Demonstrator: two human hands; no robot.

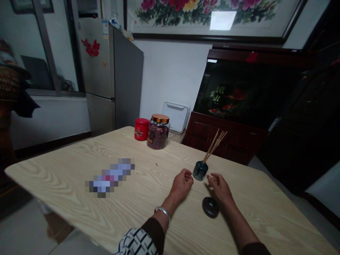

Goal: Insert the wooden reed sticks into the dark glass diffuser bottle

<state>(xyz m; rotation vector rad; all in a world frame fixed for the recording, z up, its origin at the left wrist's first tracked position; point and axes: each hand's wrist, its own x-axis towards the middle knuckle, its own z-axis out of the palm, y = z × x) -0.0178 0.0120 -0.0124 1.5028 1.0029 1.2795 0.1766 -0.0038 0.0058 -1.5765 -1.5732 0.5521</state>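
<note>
A small dark glass reed diffuser bottle (200, 171) stands upright on the wooden table (140, 212), with several thin reed sticks (214, 147) leaning out of its neck to the right. My left hand (182, 184) is just left of the bottle, fingers loosely curled and holding nothing that shows. To the bottle's right is my right hand (220, 187), its fingers bent and a little apart, with nothing in them. Both hands are very close to the glass; whether the fingertips touch it is hard to tell. A round dark lid with a knob (210, 207) lies beside my right wrist.
At the far edge stand a red canister (141, 129) and a clear jar (158, 132) with a copper-coloured cap and dried contents. A blurred-out flat item (111, 178) lies on the left. Behind the table are a fridge (99, 67) and a fish tank (239, 88).
</note>
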